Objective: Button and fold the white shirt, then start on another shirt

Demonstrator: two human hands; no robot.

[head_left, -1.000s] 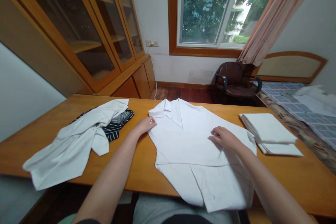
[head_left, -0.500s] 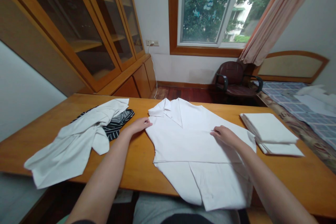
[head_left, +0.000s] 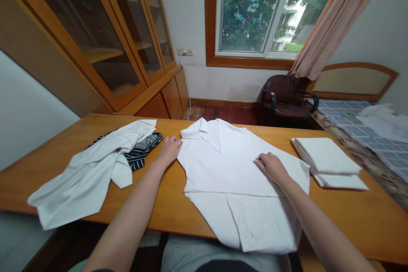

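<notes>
A white collared shirt (head_left: 223,165) lies on the wooden table (head_left: 165,204), collar away from me, its sides folded in and its hem hanging over the near edge. My left hand (head_left: 168,151) is at the shirt's left edge just below the collar, fingers together and closed on the cloth. My right hand (head_left: 270,166) rests on the right half of the shirt with its fingers slightly bent, pressing the fabric down.
A crumpled white garment (head_left: 86,170) over a dark striped one (head_left: 143,148) lies at the left. A stack of folded white cloth (head_left: 328,161) sits at the right. Beyond the table are a brown chair (head_left: 287,97), a bed (head_left: 366,131) and a glass-door cabinet (head_left: 105,38).
My left hand slid a little left and away along the shirt's edge. The shirt shifted slightly away from me and its left edge straightened. My right hand stayed on the cloth.
</notes>
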